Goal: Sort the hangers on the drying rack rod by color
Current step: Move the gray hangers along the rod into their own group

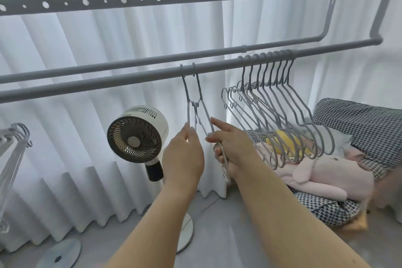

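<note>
Two grey hangers (192, 98) hang alone mid-rod (121, 81); grey bunch (280, 102) packed well right. Left hand (185, 154) pinches left hanger's arm, right hand (228, 146) curls round right one's. Likely step: join them to bunch. Lift hooks clear, slide together, keep shoulders untangled.

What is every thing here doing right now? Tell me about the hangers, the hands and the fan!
Two grey hangers: hooked on the rod, held by both hands.
Hanger bunch: hanging packed together, untouched.
Left hand: pinching one hanger.
Right hand: gripping the other hanger.
Fan: upright; spinning or not, cannot tell.
</note>
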A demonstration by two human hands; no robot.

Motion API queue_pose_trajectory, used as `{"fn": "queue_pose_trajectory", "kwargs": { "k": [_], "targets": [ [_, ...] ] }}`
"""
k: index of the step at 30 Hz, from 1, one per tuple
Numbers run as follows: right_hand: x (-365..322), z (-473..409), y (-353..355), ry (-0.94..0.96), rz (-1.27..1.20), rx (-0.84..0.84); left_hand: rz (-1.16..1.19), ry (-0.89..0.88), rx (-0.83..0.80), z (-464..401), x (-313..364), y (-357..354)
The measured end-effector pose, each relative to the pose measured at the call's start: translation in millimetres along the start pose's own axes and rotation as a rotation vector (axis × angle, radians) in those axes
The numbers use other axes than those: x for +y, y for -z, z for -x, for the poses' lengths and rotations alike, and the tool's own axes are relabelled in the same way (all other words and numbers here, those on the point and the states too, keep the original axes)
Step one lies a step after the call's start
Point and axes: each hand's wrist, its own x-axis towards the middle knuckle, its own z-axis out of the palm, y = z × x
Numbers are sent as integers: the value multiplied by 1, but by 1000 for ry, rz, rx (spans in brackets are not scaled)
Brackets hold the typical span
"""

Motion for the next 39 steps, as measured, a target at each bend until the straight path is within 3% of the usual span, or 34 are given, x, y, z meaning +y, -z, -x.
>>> {"fn": "queue_pose_trajectory", "kwargs": {
  "k": [16, 39],
  "targets": [
    [-20, -17, 49, 57, 15, 96, -49, -53, -91, 2, 26, -54],
    [-22, -22, 64, 69, -24, 107, -33, -94, -134, 8, 42, -72]
  ]
}}
